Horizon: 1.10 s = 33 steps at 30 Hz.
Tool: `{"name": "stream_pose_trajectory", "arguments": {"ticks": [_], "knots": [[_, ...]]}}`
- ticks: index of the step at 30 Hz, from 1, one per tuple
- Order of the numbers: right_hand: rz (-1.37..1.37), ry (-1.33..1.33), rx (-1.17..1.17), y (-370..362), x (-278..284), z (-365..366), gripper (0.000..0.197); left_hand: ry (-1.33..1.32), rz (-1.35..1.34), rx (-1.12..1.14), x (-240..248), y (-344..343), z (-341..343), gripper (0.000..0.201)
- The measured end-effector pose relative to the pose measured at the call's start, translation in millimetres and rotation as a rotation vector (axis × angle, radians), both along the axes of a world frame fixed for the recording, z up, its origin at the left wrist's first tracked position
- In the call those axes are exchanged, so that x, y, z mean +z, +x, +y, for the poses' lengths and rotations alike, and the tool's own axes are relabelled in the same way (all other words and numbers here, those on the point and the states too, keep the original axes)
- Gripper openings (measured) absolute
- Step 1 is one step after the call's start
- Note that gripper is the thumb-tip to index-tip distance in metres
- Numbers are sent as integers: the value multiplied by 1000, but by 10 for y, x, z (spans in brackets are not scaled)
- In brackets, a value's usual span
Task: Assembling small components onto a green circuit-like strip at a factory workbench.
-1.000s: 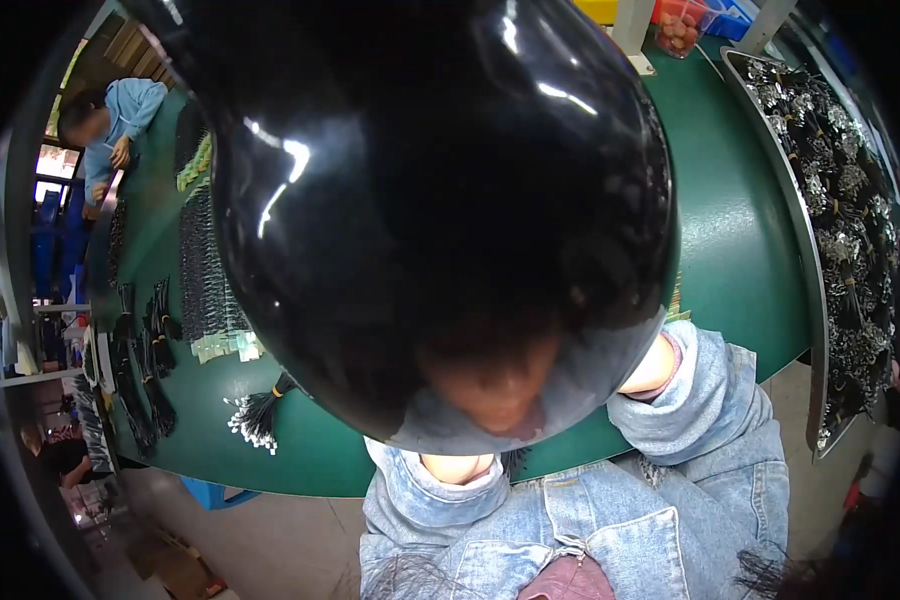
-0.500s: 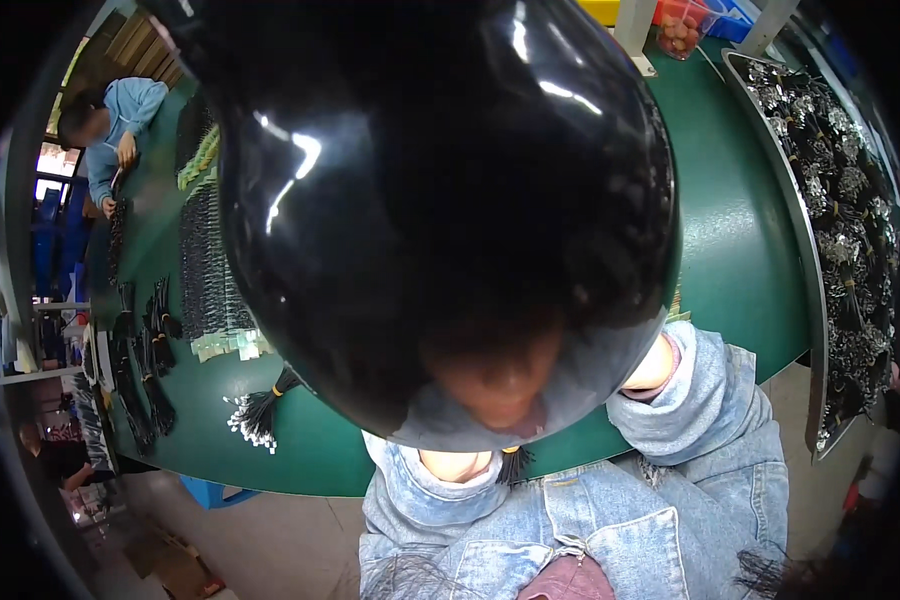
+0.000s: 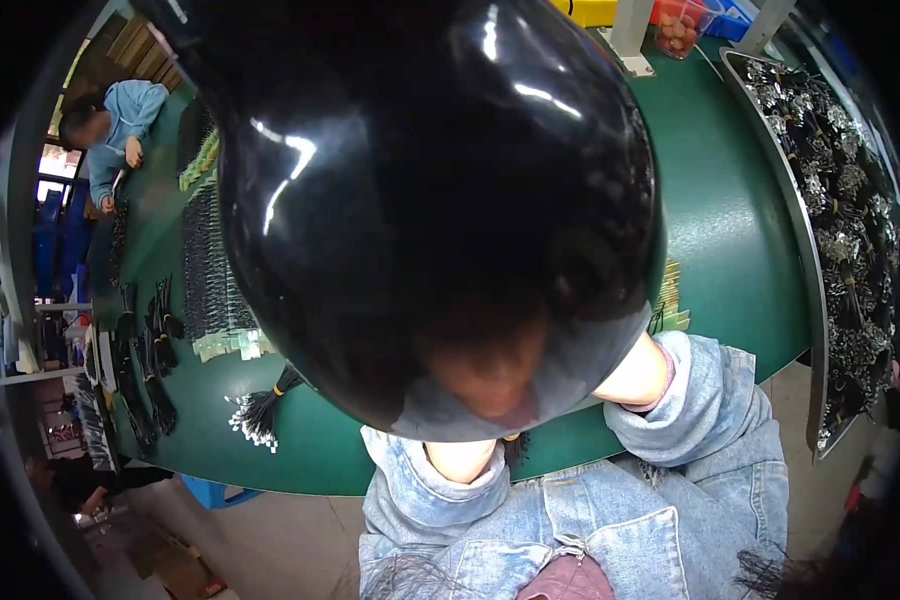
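Mostly, in the head view, a glossy black rounded object (image 3: 440, 220) hides both hands (only bare wrists show), so whether they grip anything I cannot tell. A yellow-banded black wire bundle (image 3: 516, 449) shows just beside the left wrist (image 3: 462, 460). Green-and-yellow strips (image 3: 674, 300) lie on the green bench (image 3: 730, 220) near the right wrist (image 3: 638, 376); white-tipped black wires (image 3: 260, 415) lie farther left.
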State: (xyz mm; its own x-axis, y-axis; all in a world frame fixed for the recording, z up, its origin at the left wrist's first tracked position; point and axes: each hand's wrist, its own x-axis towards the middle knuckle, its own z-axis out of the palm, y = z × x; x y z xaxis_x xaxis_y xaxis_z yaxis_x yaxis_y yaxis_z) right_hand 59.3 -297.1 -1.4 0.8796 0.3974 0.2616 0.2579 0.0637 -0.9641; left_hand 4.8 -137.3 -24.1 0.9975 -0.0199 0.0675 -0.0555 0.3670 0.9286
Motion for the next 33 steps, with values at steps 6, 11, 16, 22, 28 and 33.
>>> {"name": "stream_pose_trajectory", "arguments": {"ticks": [6, 11, 16, 22, 28, 33], "knots": [[190, 125, 60, -9, 44, -60, 13, 46, 67, 181, 50, -18, -120, 39], [381, 413, 185, 18, -17, -19, 12, -80, 157, 227, 113, -31, -142, 35], [306, 269, 186, 31, 119, -27, 14, -158, 127, 159, 87, -30, -101, 32], [204, 520, 187, 24, -111, 50, 13, -197, 118, 117, 232, 61, -206, 33], [409, 400, 219, 21, 9, -41, 14, -197, 138, 113, 179, 17, -149, 18], [335, 317, 212, 39, 144, -85, 15, -261, 153, 155, 166, -4, -159, 11]]}}
